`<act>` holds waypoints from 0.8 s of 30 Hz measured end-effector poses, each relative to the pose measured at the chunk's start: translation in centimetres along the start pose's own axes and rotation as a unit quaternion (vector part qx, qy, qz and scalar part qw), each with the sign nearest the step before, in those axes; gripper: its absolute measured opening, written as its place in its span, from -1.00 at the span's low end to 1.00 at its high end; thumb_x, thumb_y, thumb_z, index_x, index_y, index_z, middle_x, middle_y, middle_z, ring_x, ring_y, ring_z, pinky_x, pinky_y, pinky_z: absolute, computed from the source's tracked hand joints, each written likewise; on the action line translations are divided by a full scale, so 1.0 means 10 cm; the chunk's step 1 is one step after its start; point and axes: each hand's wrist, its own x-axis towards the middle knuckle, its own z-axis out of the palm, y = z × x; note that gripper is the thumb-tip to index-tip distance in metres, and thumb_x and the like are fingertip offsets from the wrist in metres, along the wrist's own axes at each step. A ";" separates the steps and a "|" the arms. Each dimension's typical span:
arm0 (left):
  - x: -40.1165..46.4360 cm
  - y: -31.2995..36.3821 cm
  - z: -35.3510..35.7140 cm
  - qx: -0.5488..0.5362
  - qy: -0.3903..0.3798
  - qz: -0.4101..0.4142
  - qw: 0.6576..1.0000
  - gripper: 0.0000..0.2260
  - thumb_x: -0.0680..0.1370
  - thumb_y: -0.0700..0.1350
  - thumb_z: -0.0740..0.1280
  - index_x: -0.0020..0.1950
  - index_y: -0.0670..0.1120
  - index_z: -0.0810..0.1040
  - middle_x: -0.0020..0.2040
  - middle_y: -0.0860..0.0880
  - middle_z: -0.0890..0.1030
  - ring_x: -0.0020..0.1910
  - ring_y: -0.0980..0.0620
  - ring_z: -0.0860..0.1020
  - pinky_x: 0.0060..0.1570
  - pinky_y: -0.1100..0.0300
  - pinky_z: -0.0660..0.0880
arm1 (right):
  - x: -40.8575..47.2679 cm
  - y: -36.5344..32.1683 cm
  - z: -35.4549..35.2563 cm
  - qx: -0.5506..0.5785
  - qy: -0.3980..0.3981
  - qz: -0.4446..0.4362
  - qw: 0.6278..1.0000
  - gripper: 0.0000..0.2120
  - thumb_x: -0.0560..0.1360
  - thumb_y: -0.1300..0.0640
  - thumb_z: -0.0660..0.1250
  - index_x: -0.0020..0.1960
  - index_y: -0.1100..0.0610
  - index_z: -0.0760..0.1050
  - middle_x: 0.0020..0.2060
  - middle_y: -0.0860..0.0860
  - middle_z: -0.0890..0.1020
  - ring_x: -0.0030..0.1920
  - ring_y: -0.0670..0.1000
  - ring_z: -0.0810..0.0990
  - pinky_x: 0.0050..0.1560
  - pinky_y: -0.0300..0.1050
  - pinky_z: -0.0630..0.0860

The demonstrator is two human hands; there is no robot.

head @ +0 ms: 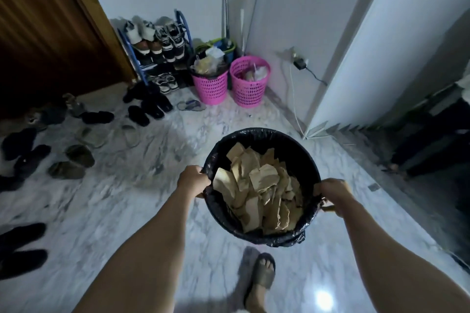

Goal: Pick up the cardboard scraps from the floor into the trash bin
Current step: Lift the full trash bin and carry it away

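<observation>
Both forearms reach forward; left hand (193, 180) and right hand (333, 192) each grip opposite sides of the trash bin (262, 235) rim, fingers curled over the black liner. Bin is held above the marble floor (106, 211), full of cardboard scraps (259, 185). One sandaled foot (263, 274) below the bin. Farther off: two pink baskets (250, 84), shoe rack (157, 51), scattered shoes (145, 109) at left.
</observation>
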 end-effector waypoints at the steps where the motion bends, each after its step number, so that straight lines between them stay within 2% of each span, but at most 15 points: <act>1: 0.20 0.14 0.08 0.004 -0.004 -0.004 1.000 -0.83 0.31 -0.27 0.35 -0.12 -0.24 0.57 -0.14 -0.28 0.67 -0.12 -0.27 0.69 -0.20 -0.21 0.66 | 0.19 -0.10 -0.03 0.005 0.003 0.004 1.000 -0.88 0.33 0.45 0.32 -0.16 0.33 0.56 -0.39 0.13 0.47 -0.42 0.08 0.40 -0.39 -0.10 0.46; 4: 0.89 0.54 0.34 0.003 -0.019 -0.013 1.000 -0.85 0.39 -0.34 0.36 -0.08 -0.17 0.62 -0.11 -0.25 0.69 -0.11 -0.24 0.69 -0.15 -0.21 0.66 | 0.86 -0.44 -0.15 0.023 -0.001 0.016 1.000 -0.85 0.31 0.46 0.35 -0.13 0.34 0.58 -0.36 0.15 0.50 -0.40 0.10 0.42 -0.37 -0.10 0.47; 6: 1.34 0.74 0.51 0.009 -0.024 -0.021 0.999 -0.81 0.36 -0.33 0.37 -0.07 -0.16 0.63 -0.09 -0.24 0.70 -0.12 -0.23 0.69 -0.17 -0.22 0.66 | 1.28 -0.63 -0.20 0.017 0.013 0.014 1.000 -0.84 0.31 0.48 0.35 -0.12 0.35 0.59 -0.35 0.16 0.50 -0.40 0.10 0.42 -0.36 -0.10 0.47; 11: 2.22 1.24 0.91 0.005 -0.027 -0.022 0.999 -0.85 0.36 -0.38 0.38 -0.13 -0.20 0.63 -0.22 -0.21 0.64 -0.22 -0.21 0.65 -0.22 -0.27 0.64 | 2.21 -1.03 -0.30 0.020 0.016 0.051 0.998 -0.85 0.35 0.48 0.35 -0.12 0.33 0.57 -0.34 0.18 0.52 -0.42 0.10 0.44 -0.42 -0.13 0.49; 14: 2.87 1.59 1.19 0.024 -0.035 -0.026 0.999 -0.87 0.39 -0.40 0.40 -0.19 -0.18 0.62 -0.27 -0.18 0.62 -0.26 -0.17 0.61 -0.25 -0.18 0.66 | 2.93 -1.24 -0.29 0.022 0.013 0.071 0.997 -0.85 0.35 0.47 0.36 -0.12 0.31 0.58 -0.33 0.19 0.55 -0.41 0.11 0.48 -0.37 -0.05 0.57; 16: 3.50 1.75 1.39 0.038 -0.041 -0.034 0.998 -0.89 0.36 -0.37 0.42 -0.18 -0.19 0.63 -0.24 -0.20 0.64 -0.22 -0.19 0.64 -0.23 -0.22 0.65 | 3.48 -1.34 -0.23 0.026 0.017 0.086 0.996 -0.86 0.34 0.46 0.37 -0.12 0.32 0.58 -0.33 0.19 0.57 -0.39 0.13 0.51 -0.27 0.04 0.63; 18: 4.13 1.84 1.62 0.060 -0.052 -0.041 0.996 -0.83 0.26 -0.29 0.45 -0.16 -0.18 0.64 -0.18 -0.26 0.68 -0.15 -0.24 0.68 -0.20 -0.27 0.64 | 4.05 -1.42 -0.13 0.023 0.019 0.100 0.995 -0.86 0.35 0.44 0.36 -0.11 0.33 0.59 -0.34 0.19 0.57 -0.39 0.13 0.52 -0.26 0.04 0.64; 21: 4.92 1.94 1.98 0.098 -0.051 -0.041 0.993 -0.82 0.24 -0.23 0.42 -0.17 -0.17 0.62 -0.16 -0.25 0.69 -0.13 -0.24 0.69 -0.14 -0.20 0.66 | 4.87 -1.45 0.05 0.029 0.023 0.114 0.993 -0.85 0.36 0.45 0.35 -0.09 0.32 0.58 -0.32 0.20 0.58 -0.39 0.13 0.54 -0.29 0.02 0.63; 24: 5.45 2.02 2.34 0.115 -0.053 -0.041 0.991 -0.86 0.20 -0.16 0.35 -0.26 -0.08 0.55 -0.13 -0.23 0.69 -0.11 -0.23 0.68 -0.12 -0.18 0.66 | 5.56 -1.35 0.26 0.029 0.027 0.132 0.990 -0.83 0.36 0.45 0.35 -0.09 0.27 0.57 -0.29 0.21 0.59 -0.37 0.14 0.56 -0.22 0.12 0.67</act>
